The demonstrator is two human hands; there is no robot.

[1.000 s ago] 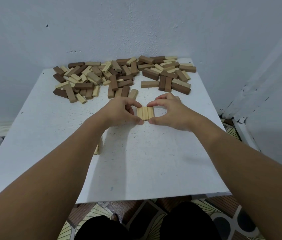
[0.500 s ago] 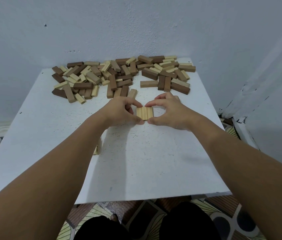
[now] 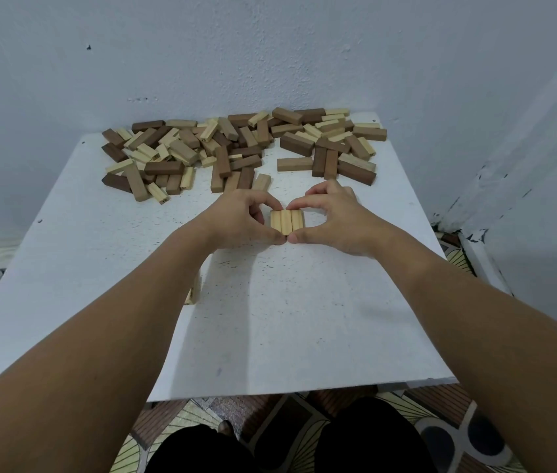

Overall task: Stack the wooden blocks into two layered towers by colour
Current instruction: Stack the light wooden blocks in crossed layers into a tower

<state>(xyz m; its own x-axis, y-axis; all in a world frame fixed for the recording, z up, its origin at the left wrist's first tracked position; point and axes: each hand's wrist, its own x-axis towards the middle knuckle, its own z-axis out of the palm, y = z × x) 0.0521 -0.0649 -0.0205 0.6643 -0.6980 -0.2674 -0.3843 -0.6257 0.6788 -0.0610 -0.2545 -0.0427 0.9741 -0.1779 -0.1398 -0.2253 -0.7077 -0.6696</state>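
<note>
Pale wood sits between my fingers: three light blocks (image 3: 287, 220) lie side by side, touching, on the white table (image 3: 304, 319) in front of me. My left hand (image 3: 239, 218) curls round their left side, thumb at the near ends and forefinger at the far ends. My right hand (image 3: 333, 216) mirrors it on the right, so both hands pinch the row square, thumb tips almost meeting at the near edge.

As I judge it, this is only the bottom layer of the light tower. Nothing is stacked on it, and I see no dark tower begun, so nearly all the work is left.

Behind my hands, along the wall (image 3: 270, 46), lies the mixed pile (image 3: 236, 148) of dark and light blocks, jumbled and overlapping, so each piece must be picked out by colour. One light block (image 3: 261, 181) lies just beyond my left knuckles. Another pale block (image 3: 195, 291) shows partly under my left forearm, near enough that I could knock it. Below the table edge I see patterned floor (image 3: 441, 438).
</note>
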